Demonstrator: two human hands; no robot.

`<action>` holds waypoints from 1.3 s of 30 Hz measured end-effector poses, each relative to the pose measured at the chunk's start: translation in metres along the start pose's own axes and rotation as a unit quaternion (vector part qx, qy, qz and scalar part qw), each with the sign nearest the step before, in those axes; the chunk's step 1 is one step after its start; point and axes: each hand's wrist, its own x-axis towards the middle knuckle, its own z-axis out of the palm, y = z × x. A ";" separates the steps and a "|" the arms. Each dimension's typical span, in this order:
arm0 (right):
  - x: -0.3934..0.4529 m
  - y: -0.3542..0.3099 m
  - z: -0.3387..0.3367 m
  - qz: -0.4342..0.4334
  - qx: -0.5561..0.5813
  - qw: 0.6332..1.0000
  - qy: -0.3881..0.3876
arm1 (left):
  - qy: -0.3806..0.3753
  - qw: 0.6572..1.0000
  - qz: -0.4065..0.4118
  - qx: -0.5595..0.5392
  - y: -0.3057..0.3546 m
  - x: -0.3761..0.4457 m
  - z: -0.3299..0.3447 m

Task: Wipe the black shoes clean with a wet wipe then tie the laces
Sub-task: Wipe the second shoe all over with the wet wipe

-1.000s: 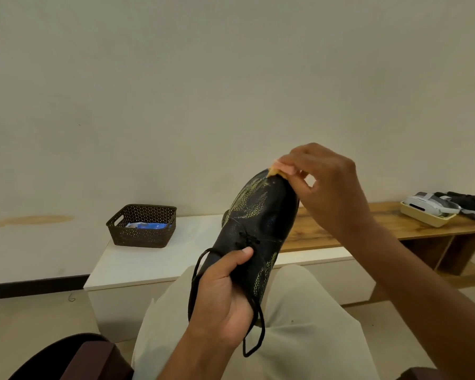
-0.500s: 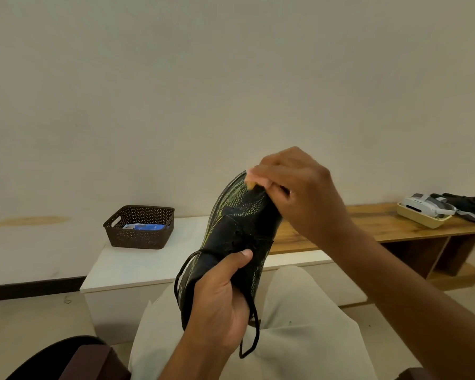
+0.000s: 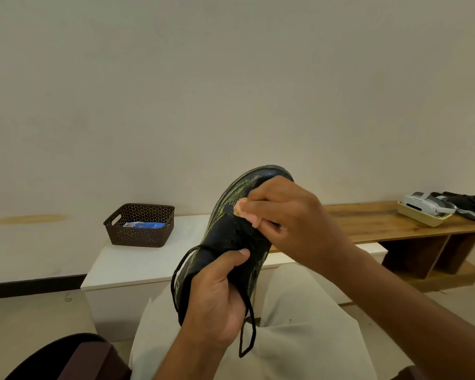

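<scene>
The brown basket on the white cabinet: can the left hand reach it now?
Probably not right away. The left hand grips the black shoe over the lap, and the brown basket sits apart on the white cabinet. Nothing blocks the path, but the shoe must be released first.

wipe (image 3: 239, 209): your right hand (image 3: 285, 223) covers nearly all of it; you see only a small pale edge at the fingertips.
shoe (image 3: 231, 234): your left hand (image 3: 217, 300) hides the heel end, and your right hand hides part of the toe.
laces (image 3: 247, 325): where they pass under your left hand, you cannot follow them.
basket (image 3: 139, 237): at the table's (image 3: 137, 261) far left corner; the blue packet (image 3: 141, 224) inside is too small to read.
dark shoes (image 3: 472, 204): cut off by the right edge.
</scene>
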 end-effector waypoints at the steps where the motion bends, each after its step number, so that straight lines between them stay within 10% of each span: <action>1: -0.006 0.000 -0.002 0.003 0.000 1.000 0.000 | -0.001 1.000 -0.002 -0.004 0.000 0.001 0.000; 22: -0.006 0.005 -0.008 0.063 -0.047 0.992 0.098 | 0.012 0.999 0.026 -0.017 0.000 0.002 0.001; 28: -0.021 -0.013 0.001 0.021 0.006 1.000 -0.015 | -0.016 0.999 0.006 -0.038 0.001 0.003 -0.001; 39: -0.020 -0.020 0.009 0.019 0.029 0.999 0.002 | -0.043 0.998 -0.002 -0.042 -0.001 0.000 -0.001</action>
